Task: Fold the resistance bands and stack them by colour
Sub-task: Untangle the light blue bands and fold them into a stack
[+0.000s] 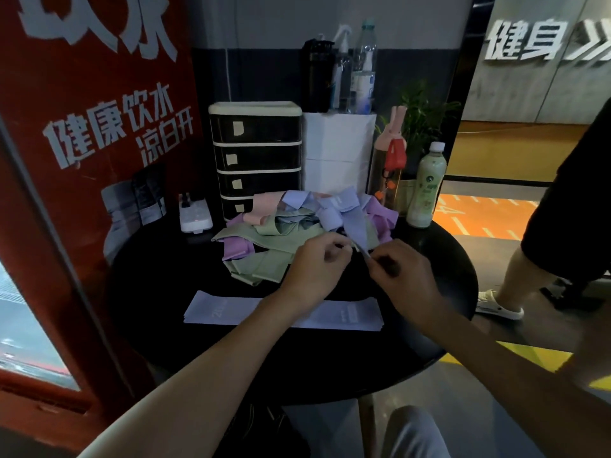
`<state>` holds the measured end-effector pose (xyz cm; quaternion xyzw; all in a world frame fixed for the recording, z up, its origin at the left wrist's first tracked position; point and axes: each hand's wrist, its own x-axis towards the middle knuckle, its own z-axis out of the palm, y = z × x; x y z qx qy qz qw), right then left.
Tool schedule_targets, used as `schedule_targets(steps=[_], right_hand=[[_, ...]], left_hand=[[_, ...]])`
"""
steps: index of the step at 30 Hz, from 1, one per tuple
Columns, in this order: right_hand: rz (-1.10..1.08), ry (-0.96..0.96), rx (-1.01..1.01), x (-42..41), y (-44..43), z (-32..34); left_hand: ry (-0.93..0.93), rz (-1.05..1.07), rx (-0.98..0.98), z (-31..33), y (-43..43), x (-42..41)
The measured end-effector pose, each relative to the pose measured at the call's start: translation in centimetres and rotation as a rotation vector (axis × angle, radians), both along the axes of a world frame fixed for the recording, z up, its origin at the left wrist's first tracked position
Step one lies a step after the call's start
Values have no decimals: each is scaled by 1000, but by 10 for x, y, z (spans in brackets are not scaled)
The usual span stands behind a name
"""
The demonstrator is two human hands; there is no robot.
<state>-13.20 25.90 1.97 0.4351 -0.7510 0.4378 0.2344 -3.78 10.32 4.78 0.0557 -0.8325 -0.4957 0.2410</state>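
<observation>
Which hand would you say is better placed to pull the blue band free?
Probably the right hand: it pinches the blue band at its end; the left hand grips it nearer the pile.

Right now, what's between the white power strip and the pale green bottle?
In the head view, the tangled pile of resistance bands lies between the white power strip and the pale green bottle, on the black table.

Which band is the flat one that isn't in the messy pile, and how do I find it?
Find the round black table. Toward its near side, in front of the tangled pile of bands, lies a pale lilac-blue band stretched out flat, crossed by the person's forearms. Unlike the crumpled green, pink and purple ones behind it, it lies straight and shows white print.
</observation>
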Motion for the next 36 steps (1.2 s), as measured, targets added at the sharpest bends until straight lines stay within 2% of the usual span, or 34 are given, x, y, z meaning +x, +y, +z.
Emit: schedule_targets(steps=[2,8,14,16,22,26,30,36], right_hand=[[17,-9,10,8,4,-1],[132,1,30,20,7,3],[198,-87,55,23,2,2],[172,-115,75,20,1,0],[-6,-278,139,-10,-6,-4],[-171,-438,269,-45,-21,-13],[-226,-601,366,-60,-37,-16],[-318,-616,444,-67,-50,-19]], left_hand=[[-11,2,86,-1,8,-9],[-93,-8,153,2,11,-12],[-145,36,184,-8,-4,-11],[-159,53,135,-13,-12,-8],[-194,39,-183,-21,-28,-2],[-226,4,-262,-23,-28,-2],[-269,-63,-342,-29,-31,-8],[-263,-150,-437,-37,-37,-14]])
